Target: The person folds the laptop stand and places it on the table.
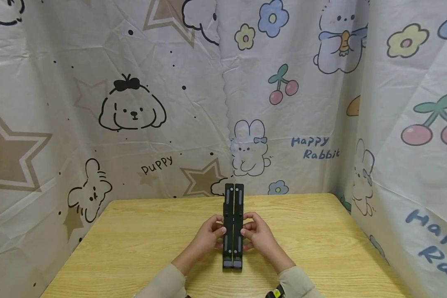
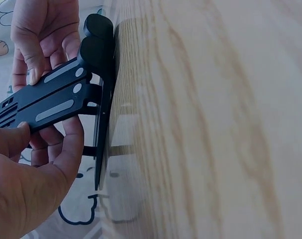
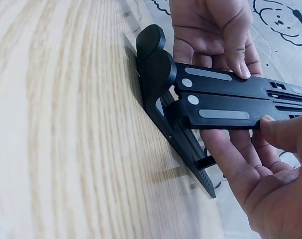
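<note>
A folding laptop stand [image 1: 228, 223], black with grey rubber strips, stands lengthwise in the middle of the table, its two long bars side by side with a thin gap. My left hand [image 1: 210, 234] pinches its left bar, thumb on top and fingers beneath. On the opposite side my right hand [image 1: 260, 236] grips the right bar the same way. Both wrist views show the upper bars [image 2: 53, 94] raised at an angle from the lower legs [image 3: 183, 149], which lie along the wood. Two rounded front lips [image 3: 158, 72] stick up at the near end.
The light wood table [image 1: 145, 231] spreads out on both sides of the stand. A printed curtain [image 1: 193, 136] hangs behind its back edge and down the right side. A black strap with a yellow patch [image 1: 275, 292] is at my right wrist.
</note>
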A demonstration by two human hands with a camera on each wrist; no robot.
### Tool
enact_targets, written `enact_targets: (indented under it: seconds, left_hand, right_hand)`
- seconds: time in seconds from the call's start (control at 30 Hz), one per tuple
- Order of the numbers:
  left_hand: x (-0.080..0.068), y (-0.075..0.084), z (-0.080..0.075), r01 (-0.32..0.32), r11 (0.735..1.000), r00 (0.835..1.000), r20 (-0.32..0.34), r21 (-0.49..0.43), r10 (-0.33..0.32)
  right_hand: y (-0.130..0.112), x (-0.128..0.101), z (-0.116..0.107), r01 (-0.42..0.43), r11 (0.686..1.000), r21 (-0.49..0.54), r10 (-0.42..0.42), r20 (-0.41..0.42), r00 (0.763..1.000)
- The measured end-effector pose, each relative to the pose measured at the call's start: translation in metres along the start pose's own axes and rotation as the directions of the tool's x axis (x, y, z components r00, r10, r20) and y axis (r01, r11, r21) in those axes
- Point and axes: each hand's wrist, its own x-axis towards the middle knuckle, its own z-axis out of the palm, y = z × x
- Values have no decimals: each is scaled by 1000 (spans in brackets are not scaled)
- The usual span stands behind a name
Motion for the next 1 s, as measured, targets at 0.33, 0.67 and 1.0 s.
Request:
enact_targets:
  seconds: [0.33,0.67,1.0]
  left_hand:
    - [2,-5,0,-7,1000,1000,-15,-30,6]
    - [-5,-7,-3,-12,1000,996,-85,8,12]
    - [-26,3,1,-21,992,1000,-10,125,22]
  right_hand:
    - [-2,4,-7,2,999,-33,0,52,999]
    - [-12,7,-25,80,947,-311,-27,171,985]
    - [-43,23,-59,166,913,-373,-95,201,975]
